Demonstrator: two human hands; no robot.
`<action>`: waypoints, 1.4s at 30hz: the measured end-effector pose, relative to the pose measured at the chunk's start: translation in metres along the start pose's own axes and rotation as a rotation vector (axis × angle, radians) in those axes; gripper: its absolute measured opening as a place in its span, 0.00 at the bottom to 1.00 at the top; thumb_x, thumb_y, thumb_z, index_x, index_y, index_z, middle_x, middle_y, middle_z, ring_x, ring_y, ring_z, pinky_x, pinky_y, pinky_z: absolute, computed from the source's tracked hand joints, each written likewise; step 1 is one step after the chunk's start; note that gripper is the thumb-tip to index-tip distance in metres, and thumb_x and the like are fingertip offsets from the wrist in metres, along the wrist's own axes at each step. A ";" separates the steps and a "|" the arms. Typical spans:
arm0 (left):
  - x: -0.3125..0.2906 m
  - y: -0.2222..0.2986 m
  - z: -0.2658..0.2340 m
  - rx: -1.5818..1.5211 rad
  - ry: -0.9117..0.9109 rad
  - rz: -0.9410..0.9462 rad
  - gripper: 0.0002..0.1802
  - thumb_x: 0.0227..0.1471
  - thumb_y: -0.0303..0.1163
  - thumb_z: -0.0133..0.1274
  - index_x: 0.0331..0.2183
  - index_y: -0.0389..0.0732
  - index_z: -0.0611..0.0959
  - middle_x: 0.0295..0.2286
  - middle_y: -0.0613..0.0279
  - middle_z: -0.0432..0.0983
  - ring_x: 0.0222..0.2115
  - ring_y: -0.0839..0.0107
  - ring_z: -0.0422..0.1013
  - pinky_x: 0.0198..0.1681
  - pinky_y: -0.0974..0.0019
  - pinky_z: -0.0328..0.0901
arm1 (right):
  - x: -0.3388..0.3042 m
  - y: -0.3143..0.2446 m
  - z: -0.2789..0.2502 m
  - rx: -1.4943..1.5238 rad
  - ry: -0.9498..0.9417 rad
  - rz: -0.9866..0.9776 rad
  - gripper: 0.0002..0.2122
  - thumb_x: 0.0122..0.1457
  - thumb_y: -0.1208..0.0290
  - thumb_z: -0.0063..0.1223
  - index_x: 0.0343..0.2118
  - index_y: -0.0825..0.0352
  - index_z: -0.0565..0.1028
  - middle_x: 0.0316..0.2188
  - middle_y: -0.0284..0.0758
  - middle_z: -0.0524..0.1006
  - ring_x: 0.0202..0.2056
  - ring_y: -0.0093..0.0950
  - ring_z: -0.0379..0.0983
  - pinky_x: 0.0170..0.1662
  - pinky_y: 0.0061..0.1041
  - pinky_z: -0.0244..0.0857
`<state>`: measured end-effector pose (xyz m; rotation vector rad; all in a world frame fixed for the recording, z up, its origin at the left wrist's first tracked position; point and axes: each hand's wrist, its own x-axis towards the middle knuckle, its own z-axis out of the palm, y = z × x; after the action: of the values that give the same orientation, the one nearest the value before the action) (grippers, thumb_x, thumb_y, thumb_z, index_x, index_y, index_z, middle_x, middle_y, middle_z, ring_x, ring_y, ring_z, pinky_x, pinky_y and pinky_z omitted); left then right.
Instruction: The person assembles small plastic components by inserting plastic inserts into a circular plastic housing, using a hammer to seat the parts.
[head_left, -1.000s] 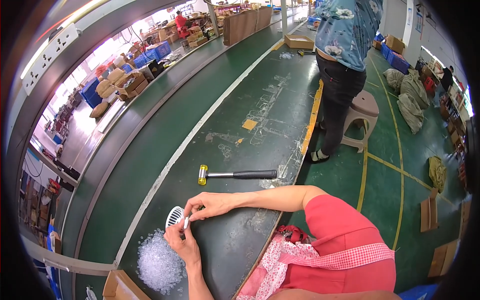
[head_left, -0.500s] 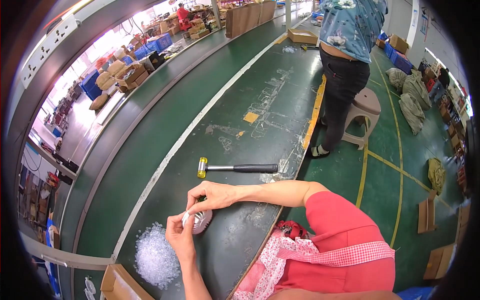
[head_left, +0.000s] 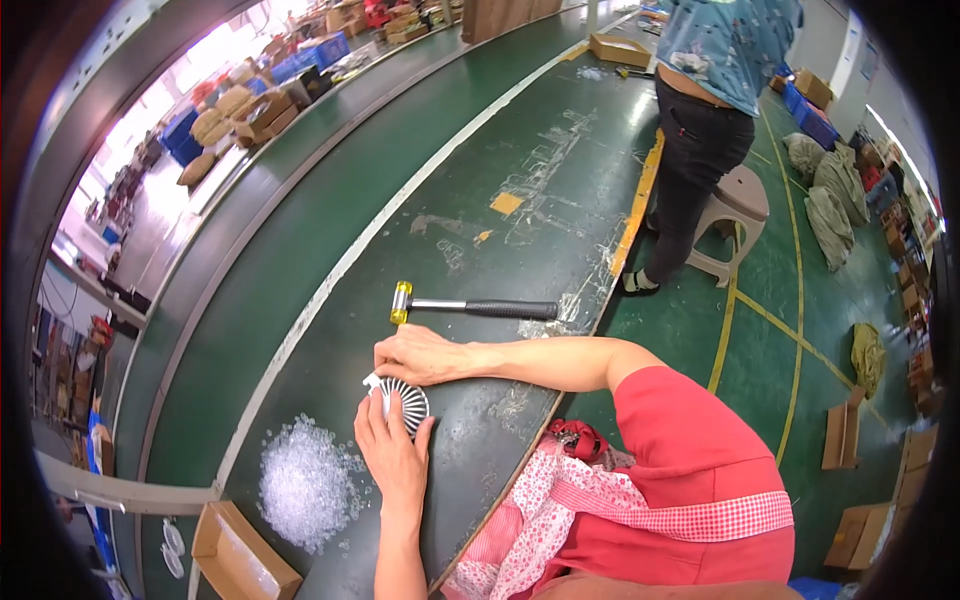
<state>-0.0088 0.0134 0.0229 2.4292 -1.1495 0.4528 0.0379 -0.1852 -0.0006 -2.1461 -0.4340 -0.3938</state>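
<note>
That disc [head_left: 413,403] is white, striped by dark gaps. The hammer [head_left: 475,307] shows yellow, silver and black; the pile [head_left: 308,485] is clear, almost white. Dark green table [head_left: 470,420], brighter green belt [head_left: 270,270], white stripe [head_left: 332,283]. Over there, a blue shirt [head_left: 725,50] with pale flowers and black trousers [head_left: 695,165]; here, a red dress [head_left: 695,445], a red-and-white checked strap [head_left: 690,520] and a white cloth [head_left: 525,500] sprigged red. The floor [head_left: 760,365]'s green with yellow lines [head_left: 724,335].

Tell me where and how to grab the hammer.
Grip the hammer by its black handle, probably best palm-down from above with the right hand: it lies flat and uncovered, its handle pointing right, away from the yellow-faced head.
</note>
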 end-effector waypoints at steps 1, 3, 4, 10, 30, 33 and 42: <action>0.001 0.000 0.000 0.003 -0.003 0.004 0.32 0.45 0.31 0.65 0.51 0.36 0.73 0.54 0.46 0.66 0.56 0.46 0.61 0.59 0.48 0.56 | 0.000 0.004 0.000 -0.052 0.019 -0.062 0.08 0.56 0.67 0.59 0.29 0.67 0.77 0.24 0.40 0.78 0.29 0.42 0.75 0.35 0.39 0.66; -0.004 -0.005 0.000 0.056 0.010 -0.008 0.36 0.41 0.37 0.68 0.51 0.36 0.74 0.52 0.47 0.68 0.54 0.46 0.63 0.56 0.48 0.60 | 0.010 0.004 0.000 -0.110 -0.013 -0.209 0.06 0.52 0.70 0.61 0.30 0.66 0.78 0.27 0.38 0.78 0.33 0.39 0.75 0.37 0.40 0.66; -0.006 -0.008 0.002 0.032 0.029 -0.015 0.36 0.41 0.37 0.68 0.51 0.37 0.74 0.52 0.47 0.68 0.54 0.47 0.63 0.56 0.50 0.60 | 0.010 0.001 -0.005 -0.127 -0.010 -0.235 0.06 0.49 0.73 0.62 0.29 0.67 0.78 0.28 0.38 0.78 0.35 0.39 0.75 0.39 0.39 0.67; -0.002 -0.004 0.005 -0.043 0.067 -0.037 0.34 0.43 0.38 0.66 0.51 0.36 0.76 0.51 0.48 0.69 0.54 0.51 0.64 0.58 0.52 0.62 | 0.002 -0.003 -0.011 -0.183 0.047 -0.163 0.01 0.55 0.76 0.58 0.29 0.66 0.77 0.31 0.35 0.76 0.37 0.37 0.71 0.43 0.34 0.63; -0.009 0.002 0.007 0.085 0.150 -0.012 0.31 0.41 0.36 0.67 0.48 0.36 0.79 0.47 0.53 0.73 0.48 0.56 0.69 0.50 0.57 0.68 | -0.038 0.016 -0.084 -0.642 0.048 0.090 0.11 0.61 0.76 0.52 0.45 0.70 0.73 0.37 0.41 0.72 0.39 0.41 0.70 0.39 0.38 0.65; -0.014 -0.002 0.006 0.090 0.175 -0.026 0.29 0.40 0.36 0.68 0.45 0.35 0.80 0.45 0.54 0.75 0.47 0.57 0.71 0.49 0.59 0.70 | -0.016 -0.033 -0.083 -0.250 -0.058 0.218 0.11 0.63 0.76 0.49 0.47 0.71 0.73 0.31 0.41 0.70 0.31 0.37 0.70 0.36 0.35 0.63; -0.009 0.005 0.003 0.031 0.200 0.003 0.26 0.39 0.35 0.68 0.42 0.34 0.80 0.42 0.54 0.76 0.46 0.57 0.72 0.50 0.59 0.69 | -0.014 -0.036 -0.053 -0.250 -0.214 0.084 0.13 0.64 0.70 0.50 0.48 0.70 0.75 0.39 0.48 0.79 0.42 0.50 0.74 0.42 0.40 0.70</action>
<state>-0.0175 0.0152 0.0174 2.3464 -1.0674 0.7012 0.0035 -0.2110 0.0486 -2.4536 -0.4316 -0.1779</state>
